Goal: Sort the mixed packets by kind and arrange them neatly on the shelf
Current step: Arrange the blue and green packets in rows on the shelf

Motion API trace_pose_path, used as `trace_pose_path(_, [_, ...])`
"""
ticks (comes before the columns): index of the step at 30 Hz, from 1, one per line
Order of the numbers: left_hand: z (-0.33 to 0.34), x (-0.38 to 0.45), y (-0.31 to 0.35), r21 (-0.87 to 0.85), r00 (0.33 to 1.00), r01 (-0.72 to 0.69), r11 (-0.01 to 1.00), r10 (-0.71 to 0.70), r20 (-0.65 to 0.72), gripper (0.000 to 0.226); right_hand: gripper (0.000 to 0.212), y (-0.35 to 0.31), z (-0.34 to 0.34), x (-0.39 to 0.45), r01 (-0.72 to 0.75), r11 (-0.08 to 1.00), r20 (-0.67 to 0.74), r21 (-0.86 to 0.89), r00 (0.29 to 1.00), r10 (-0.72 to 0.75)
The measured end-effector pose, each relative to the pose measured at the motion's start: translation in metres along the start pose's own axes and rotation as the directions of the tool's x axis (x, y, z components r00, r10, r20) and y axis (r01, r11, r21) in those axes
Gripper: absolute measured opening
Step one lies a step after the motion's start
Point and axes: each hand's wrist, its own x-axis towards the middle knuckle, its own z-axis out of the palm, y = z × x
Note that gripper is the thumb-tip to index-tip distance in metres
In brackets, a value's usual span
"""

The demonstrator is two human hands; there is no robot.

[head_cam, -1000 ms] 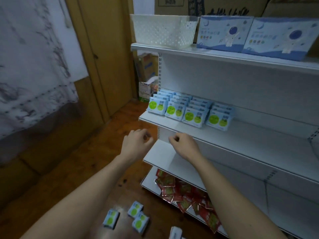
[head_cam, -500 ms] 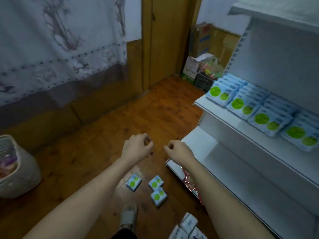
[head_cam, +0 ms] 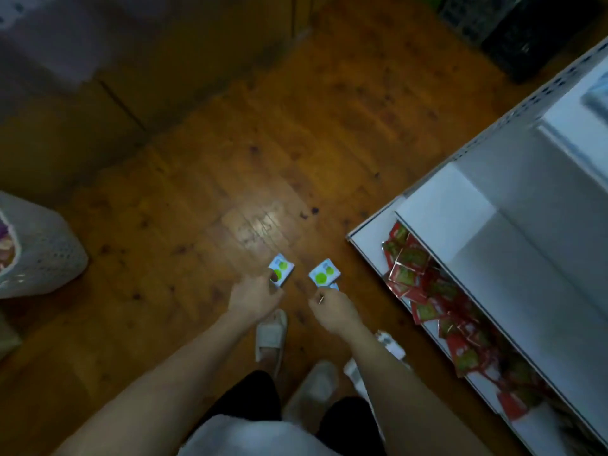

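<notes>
Packets with green dots lie on the wooden floor [head_cam: 230, 153] at centre frame. One packet [head_cam: 281, 269] sits at the left hand [head_cam: 255, 296], whose curled fingers touch its near corner; whether they grip it, I cannot tell. Another green-dot packet [head_cam: 324, 273] lies just beyond the right hand [head_cam: 330, 309], fingers curled, nothing visibly held. Both are tilted, and each hand has its own. Red sachets [head_cam: 424, 291] crowd the bottom shelf [head_cam: 368, 236] at right; slippered feet [head_cam: 271, 334] stand just below the hands, a white basket [head_cam: 46, 255] far left.

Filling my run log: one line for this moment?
left hand: touching packet | right hand: reaching packet | both on floor
</notes>
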Motion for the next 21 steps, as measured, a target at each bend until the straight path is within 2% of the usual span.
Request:
trace_pose_path(4, [0.071,0.062,-0.029,-0.001,0.989,0.079,0.997,-0.078,0.125,0.037,0.021,0.069,0.044,0.067,-0.127,0.990,0.098,0.066,0.988,0.120])
trace_pose_path(7, [0.146,0.121,-0.059,-0.016,0.956,0.164,0.986,-0.155,0.251,0.037,0.036,0.135,0.091,0.138,-0.147,0.989,0.148,0.003,0.978,0.145])
trace_pose_path(8, [0.172,0.143,-0.070,-0.027,0.941,0.197,0.980,-0.181,0.287,0.037,0.035,0.156,0.107,0.165,-0.138,0.989,0.177,-0.043,0.974,0.144])
trace_pose_path(10, [0.222,0.188,-0.092,-0.034,0.909,0.238,0.971,-0.210,0.360,0.039,0.018,0.203,0.141,0.227,-0.168,0.979,0.254,-0.115,0.948,0.193])
trace_pose_path(12, [0.268,0.235,-0.112,0.011,0.884,0.231,0.973,-0.214,0.416,0.040,0.046,0.248,0.171,0.292,-0.178,0.971,0.243,-0.161,0.946,0.214])
trace_pose_path(13, [0.288,0.259,-0.120,0.046,0.887,0.211,0.976,-0.211,0.411,0.041,0.056,0.261,0.179,0.319,-0.185,0.967,0.224,-0.173,0.949,0.221])
trace_pose_path(15, [0.323,0.306,-0.132,0.071,0.944,0.171,0.983,-0.184,0.274,0.043,0.066,0.273,0.185,0.374,-0.141,0.974,0.081,-0.175,0.984,0.157])
trace_pose_path(18, [0.350,0.366,-0.140,0.017,0.981,0.193,0.981,-0.193,0.002,0.075,0.085,0.266,0.180,0.442,-0.055,0.970,-0.166,-0.235,0.986,0.016])
trace_pose_path(19, [0.358,0.385,-0.143,0.000,0.980,0.196,0.981,-0.196,-0.045,0.088,0.094,0.263,0.184,0.462,-0.047,0.961,-0.182,-0.273,0.983,-0.003])
trace_pose_path(21, [0.374,0.417,-0.150,-0.017,0.977,0.202,0.979,-0.203,-0.061,0.112,0.106,0.263,0.194,0.491,-0.031,0.947,-0.111,-0.320,0.994,-0.005])
